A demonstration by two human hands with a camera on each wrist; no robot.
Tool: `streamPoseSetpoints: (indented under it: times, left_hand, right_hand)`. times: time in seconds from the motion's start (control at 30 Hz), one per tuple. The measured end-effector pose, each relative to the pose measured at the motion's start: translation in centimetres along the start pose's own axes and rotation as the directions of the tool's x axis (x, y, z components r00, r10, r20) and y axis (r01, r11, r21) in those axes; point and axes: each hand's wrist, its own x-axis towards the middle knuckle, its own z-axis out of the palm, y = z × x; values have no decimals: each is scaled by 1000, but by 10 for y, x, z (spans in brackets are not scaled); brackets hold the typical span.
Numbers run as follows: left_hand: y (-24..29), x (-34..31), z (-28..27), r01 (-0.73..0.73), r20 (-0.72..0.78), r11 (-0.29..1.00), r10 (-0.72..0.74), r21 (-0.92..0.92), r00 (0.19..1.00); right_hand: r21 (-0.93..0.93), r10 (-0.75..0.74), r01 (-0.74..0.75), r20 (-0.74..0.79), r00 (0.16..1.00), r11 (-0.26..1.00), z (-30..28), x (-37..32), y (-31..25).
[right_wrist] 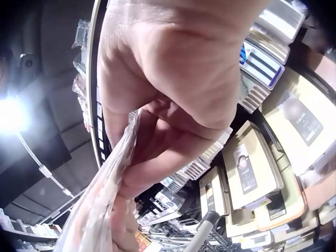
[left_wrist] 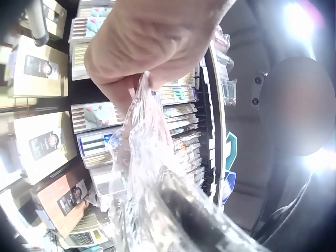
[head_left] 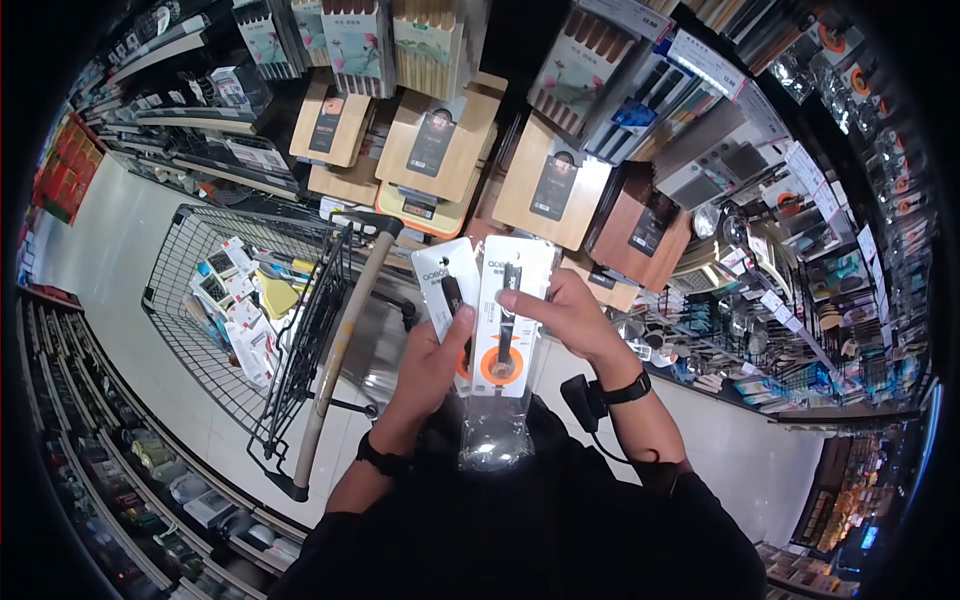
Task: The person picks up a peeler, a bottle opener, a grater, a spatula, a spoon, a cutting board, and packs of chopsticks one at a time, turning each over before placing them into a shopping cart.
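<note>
Two packaged kitchen utensils on white cards are held side by side in front of the body in the head view. My left hand (head_left: 428,368) grips the left package (head_left: 447,268), its thumb lying over the card's front. The right package (head_left: 518,262), with a black handle and an orange ring printed low on its card, is pinched by my right hand (head_left: 572,315), thumb across the front. Clear plastic (head_left: 497,440) bulges below the cards; the utensil's head inside is unclear. In both wrist views, curled fingers hold crinkled clear wrap (left_wrist: 139,168).
A wire shopping cart (head_left: 185,300) with packaged goods and a yellow item (head_left: 278,297) stands at left, its handle (head_left: 340,370) close by. Wooden cutting boards (head_left: 560,205) and hanging chopstick packs (head_left: 357,45) fill the shelf ahead. More shelves (head_left: 120,460) curve along the lower left.
</note>
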Motion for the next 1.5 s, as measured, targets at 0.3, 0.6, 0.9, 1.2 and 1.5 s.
streamPoseSetpoints:
  times: [0.3, 0.6, 0.9, 1.2, 1.5]
  left_hand:
    - [2, 14, -25, -35, -210, 925, -49, -378, 977]
    - [-34, 41, -84, 31, 150, 320, 354, -947, 923]
    - [-23, 42, -73, -54, 66, 226, 495, -973, 866]
    - [-22, 32, -75, -79, 26, 200, 472, -977, 881]
    - [-22, 33, -79, -56, 286, 675, 384, -736, 878]
  right_hand:
    - [280, -90, 206, -376, 922, 938, -47, -19, 31]
    - [620, 171, 255, -542, 822, 742, -82, -49, 72]
    - [802, 255, 162, -363, 896, 574, -42, -49, 94]
    - [676, 162, 194, -426, 890, 710, -31, -46, 92]
    - [800, 224, 237, -415, 882, 552, -39, -42, 95]
